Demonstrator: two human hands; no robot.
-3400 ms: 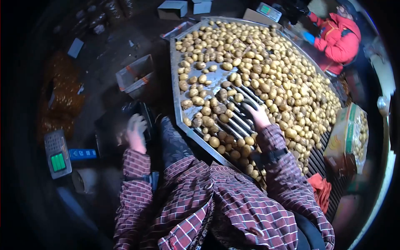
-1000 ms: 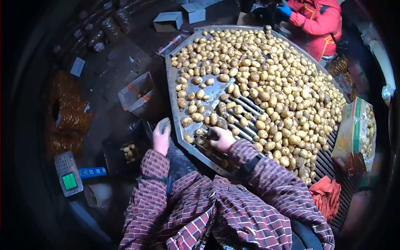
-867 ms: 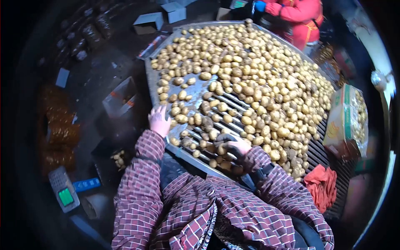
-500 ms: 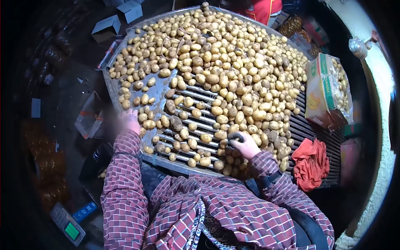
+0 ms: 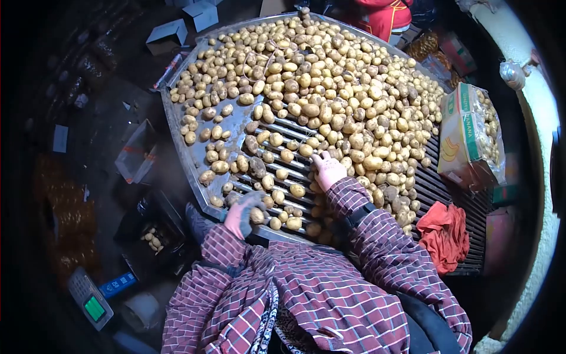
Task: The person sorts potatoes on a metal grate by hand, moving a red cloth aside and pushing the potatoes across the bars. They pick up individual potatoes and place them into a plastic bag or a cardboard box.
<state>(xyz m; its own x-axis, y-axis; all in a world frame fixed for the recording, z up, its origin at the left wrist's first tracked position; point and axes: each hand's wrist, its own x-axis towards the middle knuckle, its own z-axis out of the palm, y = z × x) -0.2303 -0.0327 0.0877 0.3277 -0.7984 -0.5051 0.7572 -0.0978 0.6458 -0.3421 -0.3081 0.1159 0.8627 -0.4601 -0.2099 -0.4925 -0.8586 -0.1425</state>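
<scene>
Many potatoes (image 5: 354,106) are heaped on a metal sorting table (image 5: 191,168) with a slatted grate (image 5: 284,131). My left hand (image 5: 239,215), with greyish fingers, is at the table's near edge. Its fingers curl around a pale potato (image 5: 256,216), which shows between fingers and thumb. Farther right, my right hand (image 5: 330,171) reaches over the grate at the edge of the heap. Two of its fingers are stretched and slightly apart, close to a potato (image 5: 305,150). Nothing shows in its grip; the underside of this hand is hidden.
A banana carton (image 5: 457,141) filled with potatoes stands at the table's right, behind a red cloth (image 5: 443,236). On the left are a clear-sided box (image 5: 137,152), a dark container holding potatoes (image 5: 154,239) and a scale display (image 5: 91,301). A person in red (image 5: 389,17) is beyond the table.
My left hand has come from the table's left edge inward to the near edge, now at a potato. My right hand has moved forward and left; the dark thing at its fingertips no longer shows.
</scene>
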